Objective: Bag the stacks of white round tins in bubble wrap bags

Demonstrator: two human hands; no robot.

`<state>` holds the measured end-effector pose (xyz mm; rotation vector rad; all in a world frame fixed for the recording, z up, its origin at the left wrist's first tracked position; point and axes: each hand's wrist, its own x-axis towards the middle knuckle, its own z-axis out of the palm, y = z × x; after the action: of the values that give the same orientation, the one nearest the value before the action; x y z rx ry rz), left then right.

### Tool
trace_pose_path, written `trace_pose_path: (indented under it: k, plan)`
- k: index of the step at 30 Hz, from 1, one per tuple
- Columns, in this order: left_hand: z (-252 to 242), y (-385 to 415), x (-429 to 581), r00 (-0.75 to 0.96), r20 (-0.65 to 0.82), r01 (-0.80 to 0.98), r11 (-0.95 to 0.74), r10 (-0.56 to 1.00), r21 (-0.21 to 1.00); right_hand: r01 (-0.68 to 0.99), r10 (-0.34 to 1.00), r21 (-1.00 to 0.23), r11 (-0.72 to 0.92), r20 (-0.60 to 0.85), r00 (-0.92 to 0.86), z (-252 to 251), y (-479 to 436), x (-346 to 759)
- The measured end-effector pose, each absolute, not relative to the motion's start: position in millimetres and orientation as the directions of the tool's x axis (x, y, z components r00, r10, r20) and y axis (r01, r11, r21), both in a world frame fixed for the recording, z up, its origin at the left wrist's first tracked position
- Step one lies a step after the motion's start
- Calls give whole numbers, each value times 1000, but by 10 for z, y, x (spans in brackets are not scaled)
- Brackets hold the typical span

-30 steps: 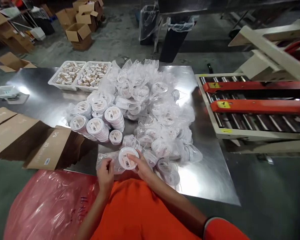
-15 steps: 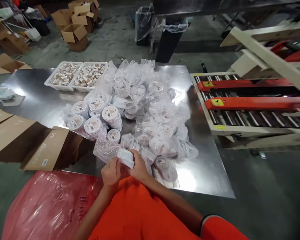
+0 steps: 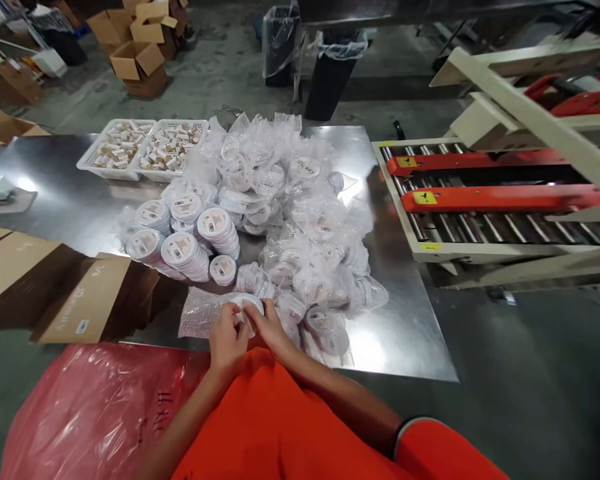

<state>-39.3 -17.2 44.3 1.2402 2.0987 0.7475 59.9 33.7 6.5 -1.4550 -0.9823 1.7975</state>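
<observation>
Head view: at the middle of the near edge of the steel surface, both hands meet on a round white container. The left hand has its grip closed on the open end of a bubble-wrap bag, which lies flat toward the left. The right hand pinches the container's rim at the bag's mouth. Just beyond are a heap of bagged containers and leaning stacks of bare containers.

The likely risk is that the container catches on the bag's mouth and slips off the near edge, since both hands work right at it. An elbow or the bag could also nudge the leaning stacks over.
</observation>
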Motion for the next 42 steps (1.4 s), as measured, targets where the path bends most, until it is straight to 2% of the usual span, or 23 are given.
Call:
trace_pose_path:
  k: [2,5,8,10,12,15,17,19,23,27,29,32,34,37,39,42]
  plan:
    - [472,-170,-439,-407,-183,523,392,895,757,-80,791,-804,-589,-553,-262,97,360,611]
    - [535,-180,-511,-463,-215,352,401,860,846,-218,665,-640,-737,-628,-403,171,408,659]
    - [606,-199,-559,-482,-285,173,409,828,896,-226,540,-509,-830,-635,-552,231,431,700]
    - [647,-213,-575,-482,-298,128,403,824,906,-213,516,-505,-837,-596,-615,230,413,696]
    - [672,-232,-589,-482,-296,115,395,824,912,-192,544,-562,-805,-569,-616,190,386,667]
    - [666,-275,-644,-477,-318,102,411,820,906,-97,656,-736,-670,-526,-541,103,388,637]
    - [629,-314,-711,-490,-338,113,443,804,889,14,767,-865,-502,-453,-454,67,435,659]
    - [572,-355,-786,-507,-351,123,470,787,874,149,857,-936,-320,-352,-376,66,496,711]
    - [475,-404,-858,-455,-394,109,489,799,865,358,869,-928,-105,-260,-421,114,560,793]
    - [519,-399,-820,-459,-399,25,460,794,887,448,854,-894,10,-225,-469,142,562,774]
    - [587,-397,-793,-474,-404,-38,440,782,897,432,838,-902,25,-216,-500,156,556,766]
    - [669,-406,-733,-469,-437,-84,453,768,887,281,741,-960,9,-182,-646,172,523,775]
    - [685,-403,-667,-450,-443,-74,462,776,884,216,671,-973,85,-104,-734,156,487,762]
    - [688,-353,-547,-363,-414,-11,441,835,898,295,639,-915,275,-55,-767,93,461,667]
    - [710,-304,-496,-334,-382,42,418,862,907,329,615,-886,328,-64,-786,80,499,588]
    - [724,-312,-527,-416,-307,72,368,856,927,304,641,-884,355,-6,-767,203,678,569]
